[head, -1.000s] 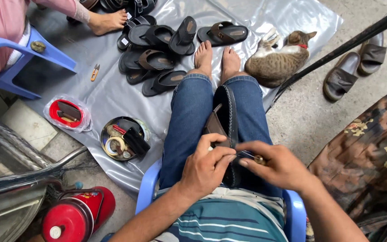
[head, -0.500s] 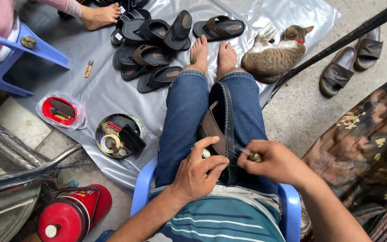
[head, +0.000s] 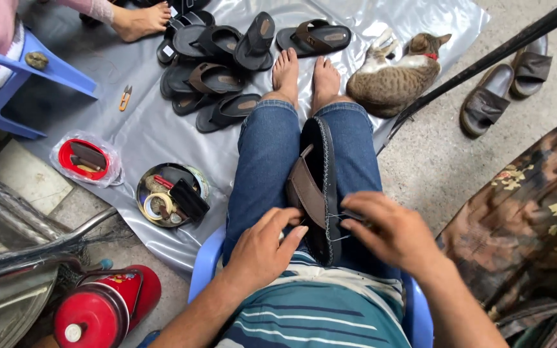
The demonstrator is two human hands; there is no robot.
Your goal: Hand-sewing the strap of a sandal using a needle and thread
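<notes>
1. Sitting on a blue plastic chair [head: 204, 264] with a dark sandal [head: 320, 187] stood on edge between the knees, sole side facing right, brown strap facing left.
2. Left hand [head: 262, 248] rests against the sandal's near end, fingers loosely curled on the strap side, steadying it rather than pinching anything.
3. Right hand [head: 394, 232] is just beside the sole edge with fingertips pressed together on something small; pale thread [head: 338, 219] runs from there to the stitched rim. Can't tell whether a needle is in there, too small.
4. Packages and containers: a round open tin [head: 172, 193] full of bits and spools sits on the silver plastic sheet [head: 136, 129] left of the leg. Further left, a red oval lid or tray [head: 84, 159] lies inside a clear plastic bag.
5. Bottom left, a red flask [head: 101, 309] with a colourful label on its side; print too small to make out.
6. A pile of dark sandals [head: 220, 58] lies past the bare feet, small thread snips [head: 125, 98] to its left.
7. A tabby cat [head: 391, 77] with a red collar lies curled by the right foot.
8. Two grey-brown slides [head: 507, 87] sit on the concrete to the right, and another person's foot [head: 140, 19] shows top left near a second blue chair [head: 53, 74].
</notes>
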